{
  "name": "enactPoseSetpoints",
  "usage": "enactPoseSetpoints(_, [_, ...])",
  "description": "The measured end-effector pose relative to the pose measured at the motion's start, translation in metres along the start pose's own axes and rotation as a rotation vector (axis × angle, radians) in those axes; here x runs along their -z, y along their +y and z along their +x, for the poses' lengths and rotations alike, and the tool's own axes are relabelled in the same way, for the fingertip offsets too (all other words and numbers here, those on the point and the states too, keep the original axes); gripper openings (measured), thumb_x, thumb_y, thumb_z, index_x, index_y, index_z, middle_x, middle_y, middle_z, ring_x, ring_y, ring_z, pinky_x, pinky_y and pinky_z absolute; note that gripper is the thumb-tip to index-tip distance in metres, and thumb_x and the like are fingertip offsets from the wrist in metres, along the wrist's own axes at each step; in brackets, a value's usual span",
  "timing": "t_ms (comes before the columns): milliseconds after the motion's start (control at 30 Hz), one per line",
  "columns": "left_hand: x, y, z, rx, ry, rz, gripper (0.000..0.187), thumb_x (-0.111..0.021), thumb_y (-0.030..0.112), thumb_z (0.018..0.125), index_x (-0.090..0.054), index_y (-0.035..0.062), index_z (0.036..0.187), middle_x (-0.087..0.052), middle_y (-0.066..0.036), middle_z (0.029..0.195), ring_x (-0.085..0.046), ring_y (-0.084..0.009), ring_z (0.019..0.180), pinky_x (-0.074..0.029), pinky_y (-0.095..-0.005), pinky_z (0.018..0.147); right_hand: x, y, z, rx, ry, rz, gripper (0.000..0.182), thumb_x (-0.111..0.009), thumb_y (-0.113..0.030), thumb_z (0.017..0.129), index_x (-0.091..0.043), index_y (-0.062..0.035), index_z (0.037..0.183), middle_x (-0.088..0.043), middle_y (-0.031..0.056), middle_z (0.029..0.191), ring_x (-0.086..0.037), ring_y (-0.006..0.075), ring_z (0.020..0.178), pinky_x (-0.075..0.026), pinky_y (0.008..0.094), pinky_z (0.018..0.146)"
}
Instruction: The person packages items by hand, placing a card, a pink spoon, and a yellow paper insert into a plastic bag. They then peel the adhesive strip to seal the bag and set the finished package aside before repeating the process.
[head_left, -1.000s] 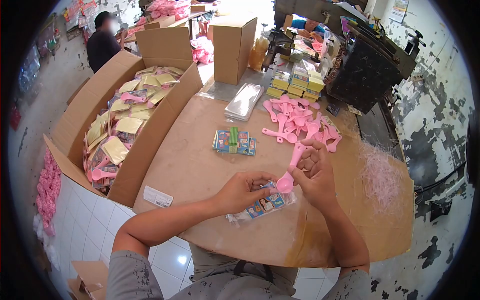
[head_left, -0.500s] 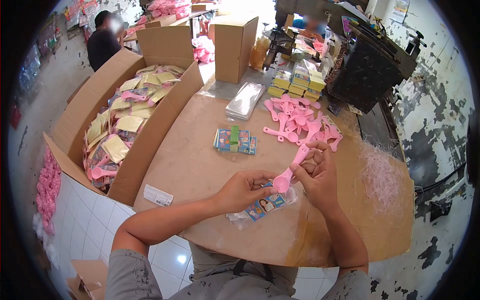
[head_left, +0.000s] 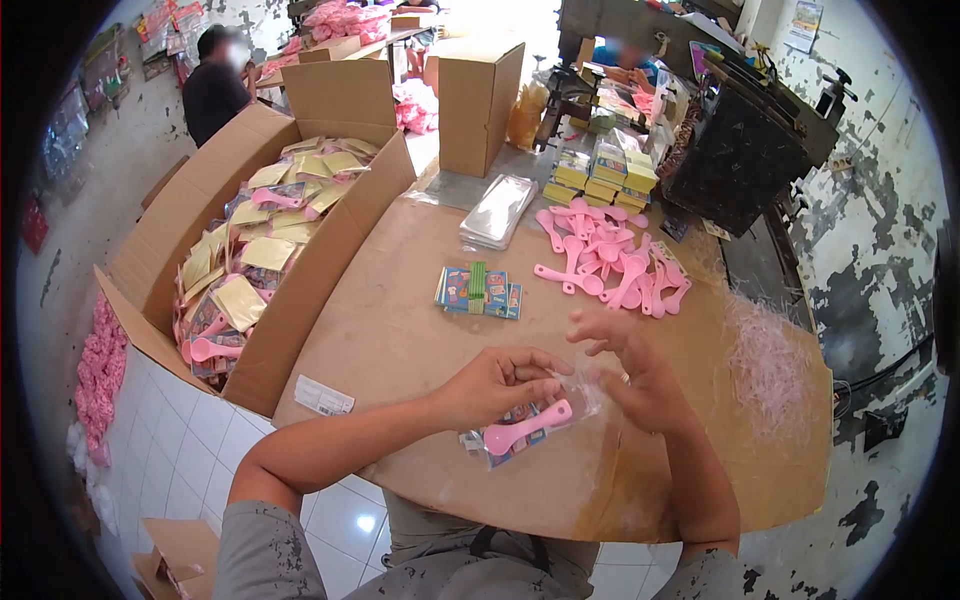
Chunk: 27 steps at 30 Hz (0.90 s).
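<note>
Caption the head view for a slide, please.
Left hand at a clear bag and pink scoop, right hand with fingers spread beside the bag, scoop pile beyond.

Forward-left of the left hand (head_left: pixel 492 388), the tabletop (head_left: pixel 380 325) provides a passage up to the carton wall (head_left: pixel 325 276). Beyond the left hand, the banded card stack (head_left: pixel 478 290) obstructs travel; beyond the right hand (head_left: pixel 642 380), the pink scoop pile (head_left: pixel 634 266) does.
</note>
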<state>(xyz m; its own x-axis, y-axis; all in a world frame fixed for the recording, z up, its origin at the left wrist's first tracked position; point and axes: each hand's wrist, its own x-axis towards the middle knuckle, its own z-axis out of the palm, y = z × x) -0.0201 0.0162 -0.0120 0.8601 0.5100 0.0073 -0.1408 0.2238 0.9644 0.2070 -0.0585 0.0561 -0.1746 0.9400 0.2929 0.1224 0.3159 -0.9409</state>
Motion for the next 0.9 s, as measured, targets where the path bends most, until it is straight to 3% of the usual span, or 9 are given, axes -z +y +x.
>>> enactPoseSetpoints(67, [0.001,0.001,-0.001,-0.006,-0.058,-0.033,0.033,-0.063,0.015,0.106,-0.061,-0.0008,0.136,-0.075,-0.008,0.116,-0.070,-0.0122,0.108,-0.055,-0.0275,0.093,0.004,-0.010,-0.002,0.100,-0.176,-0.343,0.018,-0.072,-0.001,0.092,-0.075,-0.0031,0.109,-0.067,0.0134,0.127,-0.062,0.0274,0.125,-0.051,0.0405,0.100])
enactPoseSetpoints(167, [-0.005,0.006,-0.004,-0.090,-0.112,-0.133,0.035,-0.063,0.015,0.106,-0.059,0.0012,0.139,-0.071,-0.008,0.126,-0.066,-0.0136,0.117,-0.053,-0.0293,0.098,0.004,-0.025,-0.005,0.120,-0.274,-0.273,0.015,-0.078,0.000,0.086,-0.077,-0.0056,0.101,-0.068,0.0122,0.127,-0.063,0.0292,0.124,-0.051,0.0445,0.102])
enactPoseSetpoints(233, [-0.012,0.007,-0.008,-0.173,-0.068,-0.184,0.038,-0.064,0.016,0.105,-0.058,0.0022,0.140,-0.067,-0.009,0.135,-0.063,-0.0159,0.124,-0.051,-0.0309,0.103,0.008,-0.039,-0.002,0.280,-0.252,-0.204,0.012,-0.079,-0.002,0.085,-0.077,-0.0068,0.096,-0.069,0.0110,0.125,-0.064,0.0284,0.122,-0.052,0.0421,0.099])
enactPoseSetpoints(267, [-0.011,0.010,-0.009,-0.291,-0.053,0.011,0.040,-0.066,0.016,0.104,-0.058,0.0027,0.141,-0.065,-0.010,0.138,-0.061,-0.0176,0.127,-0.050,-0.0320,0.105,0.008,-0.048,-0.001,0.358,-0.242,-0.167,0.011,-0.080,-0.003,0.084,-0.077,-0.0074,0.093,-0.069,0.0104,0.124,-0.065,0.0279,0.121,-0.052,0.0410,0.098])
enactPoseSetpoints(367, [-0.012,0.021,-0.011,-0.534,-0.053,0.452,0.048,-0.071,0.019,0.099,-0.057,0.0039,0.143,-0.061,-0.013,0.144,-0.059,-0.0223,0.132,-0.049,-0.0350,0.108,-0.004,-0.095,-0.006,0.514,-0.102,-1.100,0.013,-0.080,-0.005,0.082,-0.077,-0.0084,0.094,-0.072,0.0079,0.115,-0.069,0.0269,0.111,-0.052,0.0377,0.091])
enactPoseSetpoints(667, [-0.030,0.018,-0.016,-0.451,0.030,0.503,0.043,-0.068,0.011,0.102,-0.057,0.0029,0.143,-0.072,-0.014,0.124,-0.072,-0.0227,0.112,-0.059,-0.0353,0.091,-0.018,-0.071,-0.018,0.074,0.121,-0.682,0.013,-0.078,-0.003,0.085,-0.073,-0.0058,0.097,-0.069,0.0051,0.079,-0.067,0.0175,0.070,-0.051,0.0307,0.069])
enactPoseSetpoints(767, [-0.027,0.014,-0.014,-0.328,0.054,0.361,0.041,-0.066,0.008,0.103,-0.056,0.0030,0.143,-0.077,-0.012,0.112,-0.073,-0.0156,0.104,-0.058,-0.0302,0.087,-0.015,-0.054,-0.013,0.065,0.128,-0.610,0.013,-0.077,-0.002,0.088,-0.072,-0.0050,0.100,-0.069,0.0076,0.086,-0.068,0.0203,0.075,-0.051,0.0298,0.065])
enactPoseSetpoints(867, [-0.027,0.017,-0.015,-0.235,0.093,0.229,0.042,-0.064,0.006,0.104,-0.056,0.0040,0.145,-0.078,-0.012,0.108,-0.073,-0.0120,0.100,-0.058,-0.0270,0.080,-0.019,-0.028,-0.008,0.319,0.416,-0.711,0.019,-0.078,-0.004,0.086,-0.072,-0.0063,0.104,-0.070,0.0083,0.100,-0.069,0.0231,0.089,-0.052,0.0338,0.074])
enactPoseSetpoints(900, [-0.027,0.013,-0.014,-0.253,0.114,0.207,0.043,-0.063,0.005,0.104,-0.055,0.0045,0.146,-0.078,-0.012,0.108,-0.074,-0.0119,0.099,-0.058,-0.0268,0.078,-0.018,-0.029,-0.008,0.377,0.358,-0.855,0.021,-0.079,-0.004,0.084,-0.073,-0.0066,0.104,-0.069,0.0081,0.104,-0.068,0.0239,0.094,-0.051,0.0352,0.078])
